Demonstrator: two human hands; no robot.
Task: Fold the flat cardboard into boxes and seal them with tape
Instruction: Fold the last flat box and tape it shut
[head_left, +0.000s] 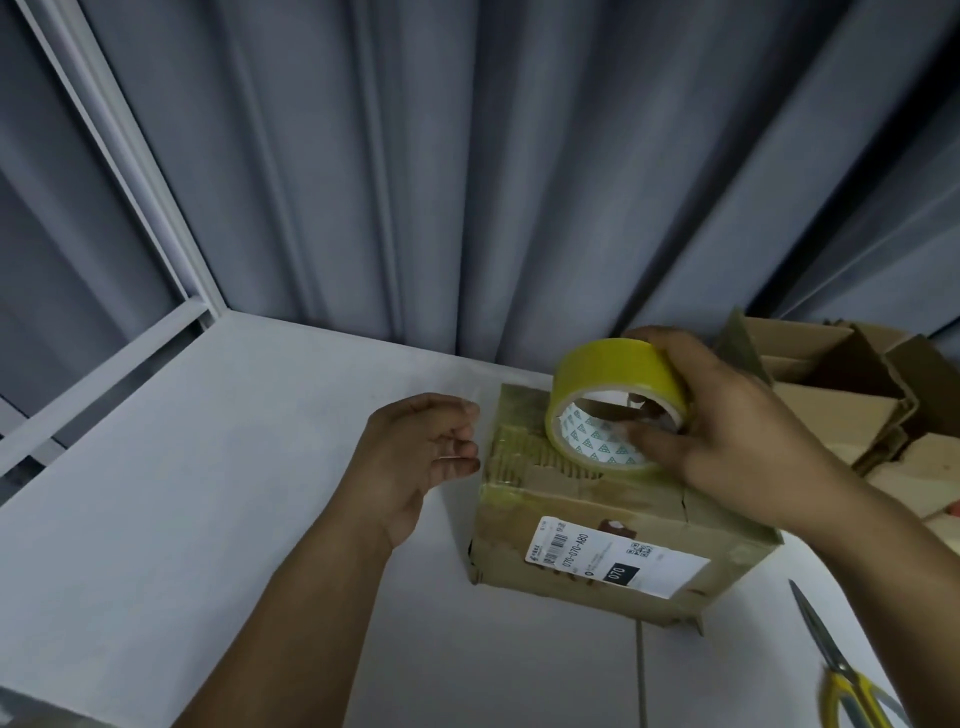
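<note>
A worn cardboard box (524, 540) with a white shipping label stands closed on the white table (208, 493). My right hand (737, 441) grips a yellow roll of tape (618, 371) just above the box's top, thumb inside the core. My left hand (415, 457) hovers at the box's upper left edge. Its fingers are curled, and thumb and forefinger pinch what looks like the end of a faint clear tape strip (511, 402) pulled across the top. Older tape shines on the box's top and corners.
Yellow-handled scissors (841, 675) lie on the table at the lower right. A pile of opened cardboard (831, 395) sits at the back right. Grey curtains (467, 182) hang behind the table, and a white window frame (130, 182) runs along the left.
</note>
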